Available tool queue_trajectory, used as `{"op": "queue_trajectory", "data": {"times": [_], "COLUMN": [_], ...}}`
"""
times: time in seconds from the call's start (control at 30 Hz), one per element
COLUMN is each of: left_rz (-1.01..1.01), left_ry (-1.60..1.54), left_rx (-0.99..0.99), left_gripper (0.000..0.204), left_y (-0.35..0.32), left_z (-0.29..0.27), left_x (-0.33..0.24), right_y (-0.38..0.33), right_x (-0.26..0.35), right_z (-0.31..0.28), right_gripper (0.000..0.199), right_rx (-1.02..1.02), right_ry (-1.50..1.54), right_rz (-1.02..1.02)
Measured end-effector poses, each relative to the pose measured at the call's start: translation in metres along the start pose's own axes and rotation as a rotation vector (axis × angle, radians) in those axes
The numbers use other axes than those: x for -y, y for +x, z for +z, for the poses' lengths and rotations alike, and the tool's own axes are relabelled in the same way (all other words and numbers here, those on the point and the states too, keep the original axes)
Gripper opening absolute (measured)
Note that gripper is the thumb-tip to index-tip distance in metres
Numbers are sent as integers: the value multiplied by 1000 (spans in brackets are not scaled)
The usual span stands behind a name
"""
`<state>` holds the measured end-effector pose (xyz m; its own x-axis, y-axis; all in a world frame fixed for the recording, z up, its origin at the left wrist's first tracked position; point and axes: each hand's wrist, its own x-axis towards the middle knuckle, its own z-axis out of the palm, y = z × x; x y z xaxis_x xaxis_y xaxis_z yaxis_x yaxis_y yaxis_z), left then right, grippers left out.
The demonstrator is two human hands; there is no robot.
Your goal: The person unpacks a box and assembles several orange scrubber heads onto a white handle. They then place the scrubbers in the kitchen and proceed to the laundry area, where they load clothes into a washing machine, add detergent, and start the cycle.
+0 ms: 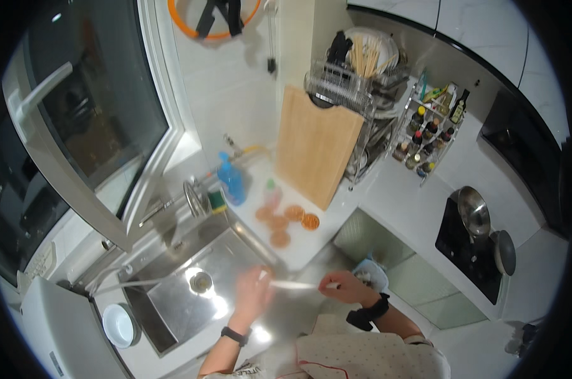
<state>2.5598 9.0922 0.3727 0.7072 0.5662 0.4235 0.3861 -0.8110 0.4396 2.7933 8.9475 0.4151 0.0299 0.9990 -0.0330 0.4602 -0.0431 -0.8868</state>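
Observation:
A thin white strip [295, 285], blurred, stretches between my two hands over the floor gap by the sink's right edge. Its kind is not clear. My left hand [254, 292], smeared by motion, is closed at the strip's left end. At the other end my right hand [348, 287] has its fingers pinched together on it. Beyond my hands, several flat round orange pieces [310, 221] lie on the white corner counter [301, 249]. Close behind them stands a small pinkish bottle with a green top [272, 192].
The steel sink [178, 316] lies left, with a white bowl [118, 325] beside it. A blue pump bottle [231, 180] and sponge [217, 201] stand behind. A wooden cutting board [314, 145] leans on the dish rack [336, 85]. Pans [474, 211] rest on the right-hand cooktop.

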Motion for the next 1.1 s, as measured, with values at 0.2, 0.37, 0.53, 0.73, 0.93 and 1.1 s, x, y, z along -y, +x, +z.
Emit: {"op": "queue_trajectory", "data": {"times": [0.2, 0.37, 0.53, 0.73, 0.93, 1.1], "left_rz": [-354, -504, -401, -260, -341, -477], "left_ry": [-757, -1577, -1395, -1257, -1376, -1062], "left_rx": [-274, 92, -16, 179, 180, 191], "left_gripper": [90, 69, 48, 68, 72, 67], "left_y": [17, 50, 60, 77, 43, 29], "left_z": [24, 20, 11, 77, 102, 92], "left_x": [1, -45, -77, -118, -141, -149], "right_y": [-27, -44, -34, -49, -40, -43], "right_x": [0, -5, -29, -141, -180, -72], "right_z": [-51, -93, -108, -144, -135, -120], "right_gripper": [4, 9, 21, 17, 33, 26], "right_rx": [-47, -189, -225, -625, -365, -323], "right_ry": [406, 297, 801, 623, -64, -187], "right_rz": [82, -158, -113, -300, -219, -262]}}
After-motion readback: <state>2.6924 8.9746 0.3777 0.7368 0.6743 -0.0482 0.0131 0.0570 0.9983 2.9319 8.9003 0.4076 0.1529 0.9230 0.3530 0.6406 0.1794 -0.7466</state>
